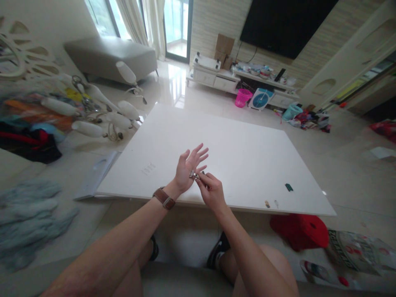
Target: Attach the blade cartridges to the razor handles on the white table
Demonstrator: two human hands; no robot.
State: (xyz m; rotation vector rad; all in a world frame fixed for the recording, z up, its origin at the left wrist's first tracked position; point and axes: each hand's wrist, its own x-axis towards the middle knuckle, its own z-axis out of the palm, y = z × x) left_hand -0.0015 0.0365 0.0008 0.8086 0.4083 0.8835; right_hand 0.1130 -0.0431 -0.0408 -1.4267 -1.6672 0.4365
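Observation:
My left hand (188, 167) is raised palm up with its fingers spread, a brown watch strap on its wrist. My right hand (210, 189) pinches a small shiny metal piece (194, 175) and presses it against the left palm. Both hands hover above the near edge of a large white board (247, 148) that lies flat on the tiled floor. What the metal piece is I cannot make out.
A small dark green item (288, 187) and two tiny bits (267, 203) lie on the board's right part. A chandelier with white shades (102, 111) lies at the left. A red cloth (301, 231) and printed bags (355, 251) sit at right. My feet (218, 253) rest below.

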